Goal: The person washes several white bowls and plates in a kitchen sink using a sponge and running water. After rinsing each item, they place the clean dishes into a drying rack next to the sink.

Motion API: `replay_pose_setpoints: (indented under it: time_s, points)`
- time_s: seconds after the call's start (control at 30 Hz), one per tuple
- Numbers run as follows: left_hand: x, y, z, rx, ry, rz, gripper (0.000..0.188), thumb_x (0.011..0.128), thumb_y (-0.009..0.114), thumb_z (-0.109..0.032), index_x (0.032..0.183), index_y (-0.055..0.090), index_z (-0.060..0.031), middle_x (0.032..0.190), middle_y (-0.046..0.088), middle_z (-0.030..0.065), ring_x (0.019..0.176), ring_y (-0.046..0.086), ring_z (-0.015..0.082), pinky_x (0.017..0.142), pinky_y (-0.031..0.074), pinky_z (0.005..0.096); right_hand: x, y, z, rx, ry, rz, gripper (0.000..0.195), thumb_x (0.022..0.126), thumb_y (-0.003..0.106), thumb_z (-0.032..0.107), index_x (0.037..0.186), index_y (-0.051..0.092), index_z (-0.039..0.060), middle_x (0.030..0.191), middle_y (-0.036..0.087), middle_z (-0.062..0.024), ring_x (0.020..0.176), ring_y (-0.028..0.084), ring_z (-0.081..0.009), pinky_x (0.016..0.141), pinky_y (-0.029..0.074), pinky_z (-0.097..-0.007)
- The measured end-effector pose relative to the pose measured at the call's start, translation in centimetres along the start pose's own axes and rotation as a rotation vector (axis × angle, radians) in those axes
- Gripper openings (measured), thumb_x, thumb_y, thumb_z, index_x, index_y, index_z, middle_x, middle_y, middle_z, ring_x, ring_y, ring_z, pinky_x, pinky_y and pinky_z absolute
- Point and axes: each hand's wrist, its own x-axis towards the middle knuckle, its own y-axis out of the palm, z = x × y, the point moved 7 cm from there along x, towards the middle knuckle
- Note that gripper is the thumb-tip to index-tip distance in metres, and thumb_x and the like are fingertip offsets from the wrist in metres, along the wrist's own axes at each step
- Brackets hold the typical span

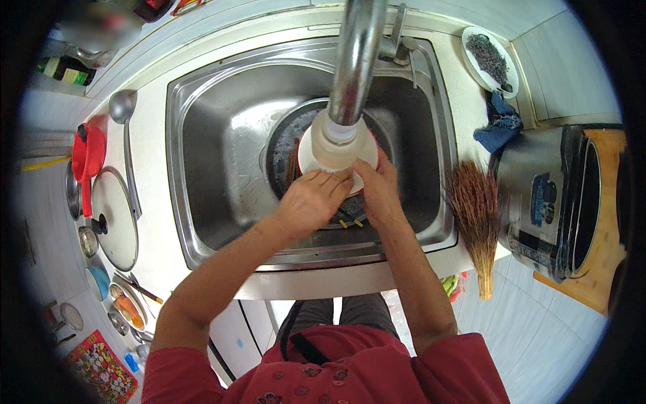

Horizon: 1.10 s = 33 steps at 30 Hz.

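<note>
Under the faucet spout [355,65], my right hand [379,189] grips the right rim of a white bowl or dish [308,151] with a red edge. My left hand [318,199] lies with its fingers at the near side of the same dish; whether it grips anything is hidden. Below them a dark round pan [280,141] rests in the stainless steel sink [217,166], with chopsticks or thin brown sticks [293,164] and yellow-tipped utensils [351,223] in it. The spout hides part of the dish.
Right of the sink lie a twig brush [474,212], a blue cloth [499,123], a plate of dark bits [489,60] and a large metal-sided appliance [535,197]. At left are a ladle [126,136], a glass lid [117,222], a red pan [90,151] and a blue bowl [97,283].
</note>
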Motion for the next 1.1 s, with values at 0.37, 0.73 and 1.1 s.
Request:
replay_pose_setpoints:
  time_s: [0.37, 0.73, 1.1]
  points:
    - [-1.7, 4.1, 0.9, -0.02, -0.206, 0.291, 0.038, 0.077, 0.064, -0.01, 0.112, 0.063, 0.0041, 0.121, 0.062, 0.0185, 0.12, 0.055, 0.0339, 0.107, 0.032, 0.0563, 0.4, -2.3, -1.9, -0.421, -0.08, -0.208, 0.065, 0.082, 0.067, 0.013, 0.139, 0.041, -0.0064, 0.126, 0.058, -0.0223, 0.113, 0.058, -0.0281, 0.098, 0.046, -0.0355]
    - [-1.9, 2.7, 1.7, 0.013, -0.238, 0.114, 0.033, 0.077, 0.065, 0.0, 0.11, 0.066, -0.0033, 0.114, 0.067, 0.0155, 0.11, 0.06, 0.0312, 0.105, 0.026, 0.0597, -0.1, -1.4, 0.7, -0.528, -0.136, -0.161, 0.066, 0.086, 0.063, 0.02, 0.139, 0.038, -0.0081, 0.13, 0.054, -0.0301, 0.119, 0.056, -0.0375, 0.103, 0.043, -0.0391]
    - [-4.9, 1.0, 3.1, -1.289, -0.94, -0.185, 0.014, 0.088, 0.066, 0.002, 0.101, 0.069, 0.0013, 0.096, 0.07, 0.0011, 0.085, 0.061, 0.0091, 0.075, 0.05, 0.0268, -0.1, 6.6, 3.1, -1.075, -0.654, 0.314, 0.047, 0.089, 0.062, 0.04, 0.116, 0.065, 0.0018, 0.117, 0.061, -0.0209, 0.112, 0.057, -0.0366, 0.095, 0.044, -0.0464]
